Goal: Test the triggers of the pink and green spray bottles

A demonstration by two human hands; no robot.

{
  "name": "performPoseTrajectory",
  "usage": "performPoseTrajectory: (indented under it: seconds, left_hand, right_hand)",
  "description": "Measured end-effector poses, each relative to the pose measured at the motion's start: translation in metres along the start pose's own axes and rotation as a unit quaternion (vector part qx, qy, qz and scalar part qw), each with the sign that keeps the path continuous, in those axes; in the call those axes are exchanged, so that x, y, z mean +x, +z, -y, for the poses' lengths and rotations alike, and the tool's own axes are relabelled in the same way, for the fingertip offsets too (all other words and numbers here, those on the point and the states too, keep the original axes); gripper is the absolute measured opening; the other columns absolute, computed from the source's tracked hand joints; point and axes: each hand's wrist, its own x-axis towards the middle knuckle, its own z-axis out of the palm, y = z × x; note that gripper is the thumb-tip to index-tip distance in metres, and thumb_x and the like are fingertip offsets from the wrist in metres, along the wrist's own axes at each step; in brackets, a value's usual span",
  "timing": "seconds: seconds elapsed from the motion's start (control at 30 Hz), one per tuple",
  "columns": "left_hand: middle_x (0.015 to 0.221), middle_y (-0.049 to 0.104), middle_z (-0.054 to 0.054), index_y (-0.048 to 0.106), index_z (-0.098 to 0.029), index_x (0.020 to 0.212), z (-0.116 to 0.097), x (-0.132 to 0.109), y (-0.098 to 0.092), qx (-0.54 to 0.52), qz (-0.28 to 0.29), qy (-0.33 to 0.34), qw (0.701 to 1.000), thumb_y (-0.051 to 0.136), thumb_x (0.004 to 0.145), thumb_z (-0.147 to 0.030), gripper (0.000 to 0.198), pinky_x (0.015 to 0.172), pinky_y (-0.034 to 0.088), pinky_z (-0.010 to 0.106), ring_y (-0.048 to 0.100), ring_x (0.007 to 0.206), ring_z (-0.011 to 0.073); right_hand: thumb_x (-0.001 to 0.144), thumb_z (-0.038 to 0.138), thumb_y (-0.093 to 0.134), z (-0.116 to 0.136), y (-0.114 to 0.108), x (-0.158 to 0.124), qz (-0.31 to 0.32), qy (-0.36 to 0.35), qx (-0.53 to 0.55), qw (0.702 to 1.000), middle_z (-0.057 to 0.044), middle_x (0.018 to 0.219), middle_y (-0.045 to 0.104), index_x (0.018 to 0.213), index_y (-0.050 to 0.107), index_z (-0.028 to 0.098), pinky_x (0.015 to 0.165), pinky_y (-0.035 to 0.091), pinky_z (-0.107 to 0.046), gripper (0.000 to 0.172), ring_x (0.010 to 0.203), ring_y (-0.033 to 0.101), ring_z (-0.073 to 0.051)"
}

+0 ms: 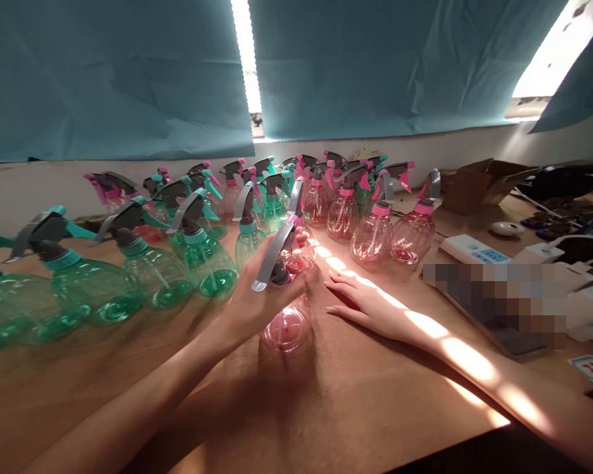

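My left hand (pixel 259 289) is wrapped around the neck of a pink spray bottle (pixel 286 329), just under its grey and pink trigger head. The see-through body of that bottle shows below my fingers, near the middle of the table. To its right, my right hand (pixel 353 296) lies on the tabletop with fingers stretched out, holding nothing. Green spray bottles (pixel 210 266) with grey and teal heads stand left of my left hand. Beyond both hands are several more pink spray bottles (pixel 370 237), some partly hidden behind others.
On the right lie a white power strip (pixel 474 250), a dark flat device (pixel 499 326) partly blurred out, cables and a small card (pixel 592 368). A cardboard box (pixel 479 184) and a white mouse (pixel 507 228) sit farther back. Blue-green cloth (pixel 128 79) covers the windows.
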Motion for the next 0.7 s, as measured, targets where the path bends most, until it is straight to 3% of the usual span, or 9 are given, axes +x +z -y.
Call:
performPoseTrajectory:
  seconds: [0.2, 0.7]
  left_hand:
    - [0.086, 0.061, 0.001, 0.048, -0.027, 0.131, 0.0032, 0.0008, -0.0004, 0.015, 0.004, 0.014, 1.0, 0.065, 0.083, -0.027, 0.051, 0.064, 0.05, 0.029, 0.062, 0.073, 0.0177]
    - [0.092, 0.063, 0.001, 0.057, -0.024, 0.116, 0.0069, -0.0036, 0.0051, 0.012, -0.029, 0.022, 0.999, 0.063, 0.08, -0.019, 0.037, 0.061, 0.048, 0.024, 0.059, 0.069, 0.0138]
  right_hand:
    - [0.094, 0.051, 0.046, -0.0003, 0.003, -0.0001, -0.012, 0.005, 0.001, 1.0, -0.016, 0.144, 0.049, 0.132, 0.056, 0.014, 0.112, 0.035, -0.052, 0.054, 0.137, 0.041, -0.032]
    - [0.092, 0.049, 0.051, -0.0008, 0.0079, 0.0016, -0.023, 0.016, -0.002, 1.0, -0.017, 0.14, 0.053, 0.13, 0.058, 0.013, 0.111, 0.037, -0.052, 0.053, 0.134, 0.045, -0.032]
